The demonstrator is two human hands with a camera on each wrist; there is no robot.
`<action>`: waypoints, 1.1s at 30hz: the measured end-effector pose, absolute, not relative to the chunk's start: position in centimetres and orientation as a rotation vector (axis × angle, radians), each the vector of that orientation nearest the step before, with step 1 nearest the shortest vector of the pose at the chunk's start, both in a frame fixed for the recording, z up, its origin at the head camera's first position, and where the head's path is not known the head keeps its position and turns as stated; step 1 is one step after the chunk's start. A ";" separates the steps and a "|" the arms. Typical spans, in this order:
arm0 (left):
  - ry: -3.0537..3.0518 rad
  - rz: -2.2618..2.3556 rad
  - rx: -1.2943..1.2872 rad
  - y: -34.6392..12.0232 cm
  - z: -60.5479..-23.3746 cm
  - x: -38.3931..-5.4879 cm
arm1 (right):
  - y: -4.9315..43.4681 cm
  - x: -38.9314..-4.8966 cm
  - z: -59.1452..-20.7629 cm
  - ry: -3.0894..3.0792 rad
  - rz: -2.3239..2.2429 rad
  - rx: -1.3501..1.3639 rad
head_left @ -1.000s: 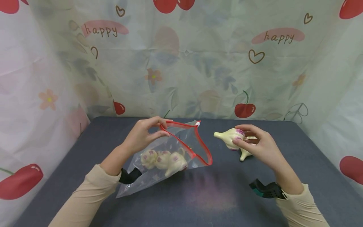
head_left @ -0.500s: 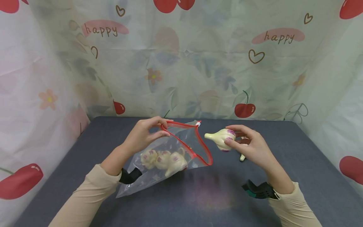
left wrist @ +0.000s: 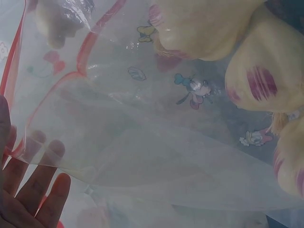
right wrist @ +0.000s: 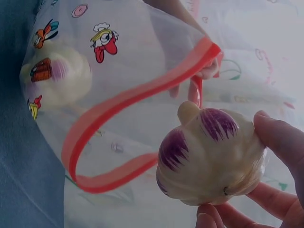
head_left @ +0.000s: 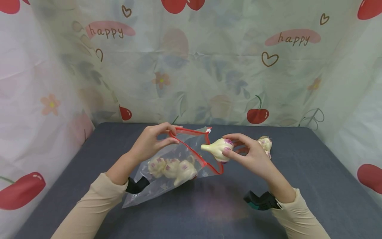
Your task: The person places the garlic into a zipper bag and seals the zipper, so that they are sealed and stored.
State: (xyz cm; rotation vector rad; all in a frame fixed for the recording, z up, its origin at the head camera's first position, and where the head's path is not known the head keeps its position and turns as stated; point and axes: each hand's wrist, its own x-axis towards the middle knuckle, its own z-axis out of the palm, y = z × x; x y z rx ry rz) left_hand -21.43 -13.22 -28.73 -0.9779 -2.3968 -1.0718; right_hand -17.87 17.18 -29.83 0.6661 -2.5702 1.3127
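Observation:
My left hand (head_left: 153, 141) pinches the red-edged rim of a clear zip bag (head_left: 167, 191), whose mouth gapes toward the right. Several garlic bulbs (head_left: 185, 171) lie inside the bag; the left wrist view shows their purple-streaked sides through the printed plastic. Between thumb and fingers my right hand (head_left: 250, 154) grips another garlic bulb (right wrist: 213, 156), its stem pointing left. In the head view this bulb overlaps the bag's mouth, stem tip at the opening. Beyond the right hand lies more garlic (head_left: 265, 144) on the table, partly hidden by that hand.
A dark table (head_left: 226, 205) carries everything. Behind it hangs a patterned curtain (head_left: 197, 66) with cherries and hearts, and similar cloth closes both sides. A black wrist device (head_left: 261, 200) sits on the right forearm and another (head_left: 137, 185) on the left.
My right hand has carried the garlic bulb leftward, from beside the other garlic to the bag's mouth. More of the garlic on the table's right now shows. The left hand and bag stay put.

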 end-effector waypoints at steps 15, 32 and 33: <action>-2.389 -1.048 -0.988 -13.1 -28.8 -21.5 | 15.3 -18.3 -30.5 -2.566 1.371 0.744; -2.396 -1.053 -0.983 -13.1 -28.9 -21.4 | 13.6 -18.7 -30.9 -2.557 1.382 0.739; -2.397 -1.052 -0.983 -13.1 -28.9 -21.4 | 13.5 -18.7 -30.9 -2.553 1.381 0.736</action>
